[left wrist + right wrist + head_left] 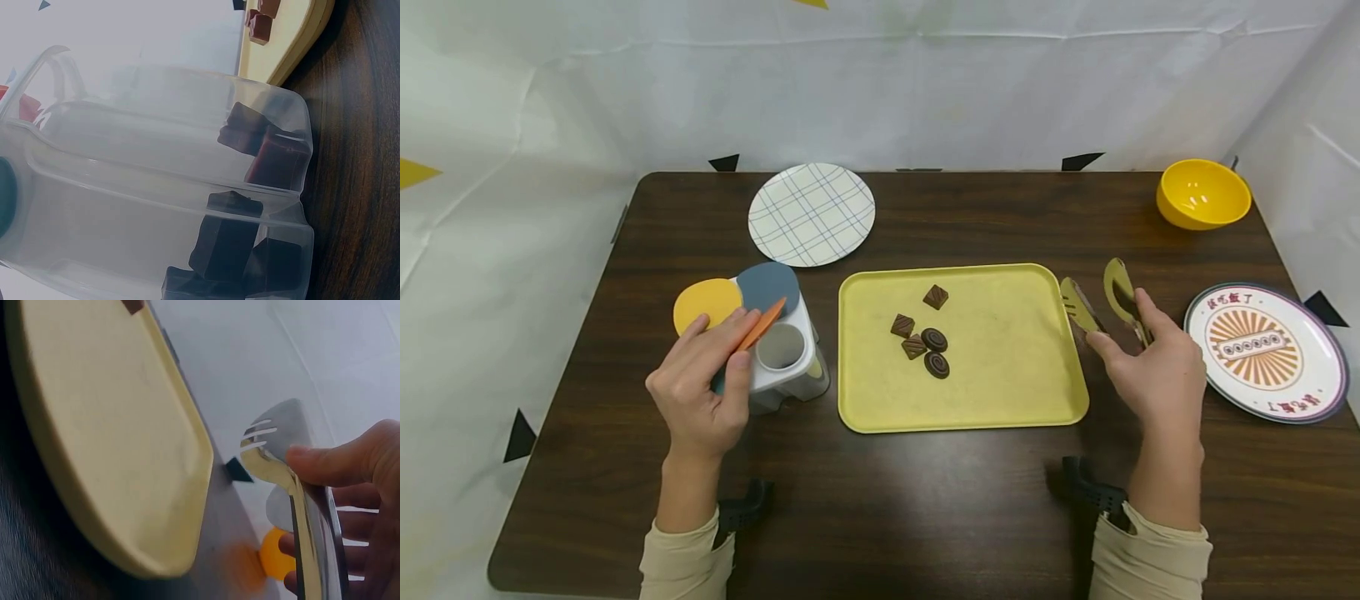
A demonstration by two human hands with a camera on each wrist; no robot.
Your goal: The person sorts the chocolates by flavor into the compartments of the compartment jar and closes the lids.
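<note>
My left hand [703, 379] pinches the orange lid [763, 322], which stands tilted up beside an uncovered round opening of the clear multi-compartment container [814, 383]. The container's yellow lid [707, 304] and blue lid [767, 287] lie flat; a teal lid [6, 197] shows partly. Dark chocolate pieces [228, 240] sit at the bottom of its compartments in the left wrist view. With my right hand [1157, 379] I hold metal serving tongs [312, 512], arms spread and nothing between the tips, near the tray's right edge. One tip is slotted.
A yellow tray [1000, 358] lies mid-table with several chocolates [936, 340], square and round, left of its centre. Behind is a checked plate [812, 214]. At right are a patterned plate [1262, 346] and a yellow bowl [1202, 196]. White sheeting [925, 100] surrounds the table.
</note>
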